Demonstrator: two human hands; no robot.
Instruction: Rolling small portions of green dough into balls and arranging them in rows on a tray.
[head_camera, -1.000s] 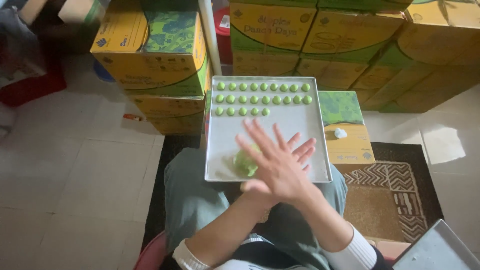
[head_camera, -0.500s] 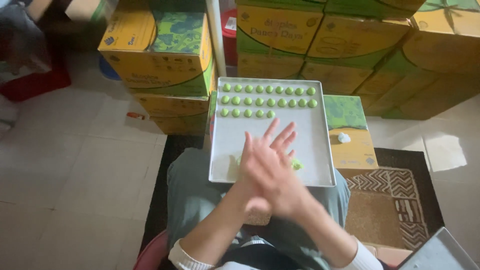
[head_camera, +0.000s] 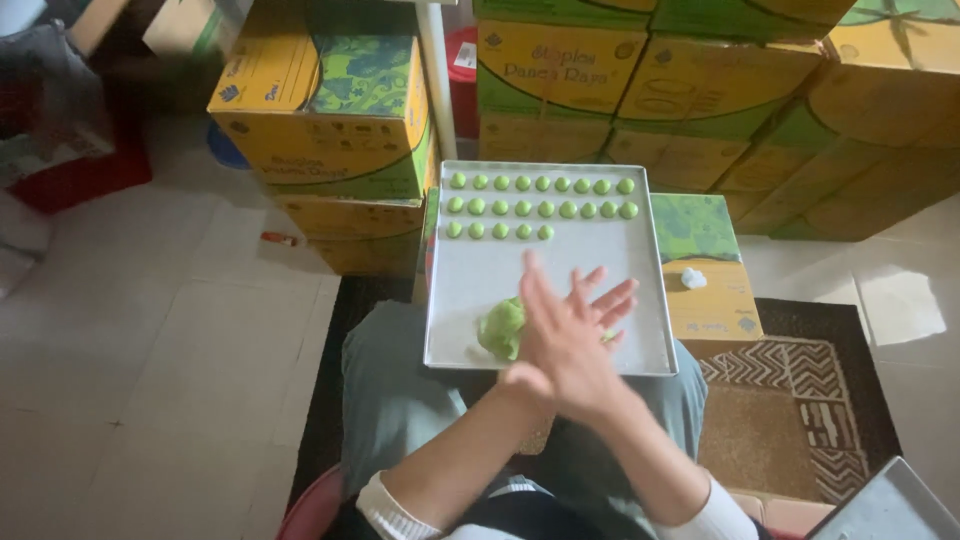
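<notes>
The person is sitting with 1 square, flat metal tray (head_camera: 470, 290) resting on the lap, and both hands are pressed palm to palm just above its near edge. The left hand (head_camera: 545, 345) is lying on top with fingers stretched out flat, and the right hand (head_camera: 600, 300) is lying under it with fingers fanned toward the tray's right side. Neither is clenched; a speck of green is showing between the palms, though whether they are pressing a piece there I cannot tell.

Just left of the hands, 1 lumpy, soft-looking lump of green dough (head_camera: 501, 327) is sitting on the tray's near part. At the far end, 22 small round green balls (head_camera: 545, 209) are lying in 3 neat rows: 8, then 9, then 5, smooth and evenly spaced.

Glossy yellow-and-green cardboard boxes (head_camera: 330, 110) are standing stacked behind the tray, at least 8 of them. 1 flat box (head_camera: 710, 280) is lying beside the tray's right edge with 1 small white crumpled scrap (head_camera: 693, 278) on it. A patterned woven rug (head_camera: 800, 400) is lying on the pale tiled floor.
</notes>
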